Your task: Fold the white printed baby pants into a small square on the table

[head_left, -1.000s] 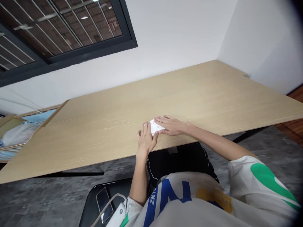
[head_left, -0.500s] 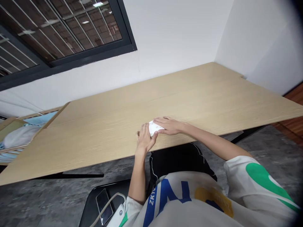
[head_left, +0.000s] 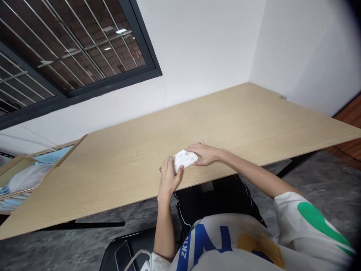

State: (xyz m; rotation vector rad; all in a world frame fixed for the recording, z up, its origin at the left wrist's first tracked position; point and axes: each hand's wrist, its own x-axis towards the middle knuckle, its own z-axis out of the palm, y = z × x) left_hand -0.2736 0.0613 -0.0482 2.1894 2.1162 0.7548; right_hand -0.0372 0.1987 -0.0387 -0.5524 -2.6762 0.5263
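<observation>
A small white piece with tiny grey printed marks [head_left: 185,160] lies at the table's front, held between my hands. It looks like folded cloth or paper, but its kind is not clear. My left hand [head_left: 168,176] grips its left end, with the thumb on the near face and the fingers on the far side. At the opposite end my right hand [head_left: 207,153] is closed round the right corner, its fingers along the far edge. Both hands rest on or just above the table, and their fingertips are partly hidden.
The long wooden table [head_left: 126,162] runs along a white wall under a barred window [head_left: 84,45]. At its left are wooden trays with blue and white fabric [head_left: 31,177]. A black chair [head_left: 113,250] with a phone and a cable [head_left: 138,256] stands below left.
My hands have moved slightly apart, and more of the white piece now shows between them. The right fingers have slid from its top to its right end. The view has shifted slightly.
</observation>
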